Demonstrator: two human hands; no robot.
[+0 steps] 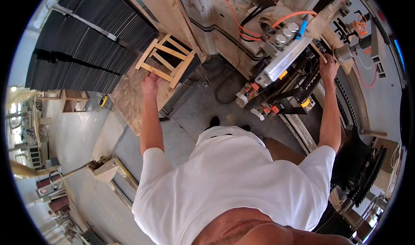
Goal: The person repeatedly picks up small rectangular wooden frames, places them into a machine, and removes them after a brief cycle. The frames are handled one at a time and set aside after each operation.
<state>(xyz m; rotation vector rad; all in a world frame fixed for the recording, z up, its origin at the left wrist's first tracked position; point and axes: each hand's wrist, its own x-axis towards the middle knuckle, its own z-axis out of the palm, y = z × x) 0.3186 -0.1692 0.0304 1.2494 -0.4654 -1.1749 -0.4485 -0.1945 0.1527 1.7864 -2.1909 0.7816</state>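
My left hand [150,83] reaches out to the left and grips the near rail of a small wooden frame [166,60] made of pale slats. The frame lies on a worn board surface [129,99] beside a stack of dark sheets [86,42]. My right hand [328,68] is stretched to the right at a machine and closes around the end of a thin wooden slat [317,51], which points into the machine next to a metal block [283,57]. My white shirt fills the lower middle of the view.
The machine [276,37] carries orange hoses, black cables and orange-tipped clamps. A toothed black part [367,167] sits at lower right. Grey concrete floor [194,115] lies below, with my shoes on it. More workshop benches and equipment stand at far left.
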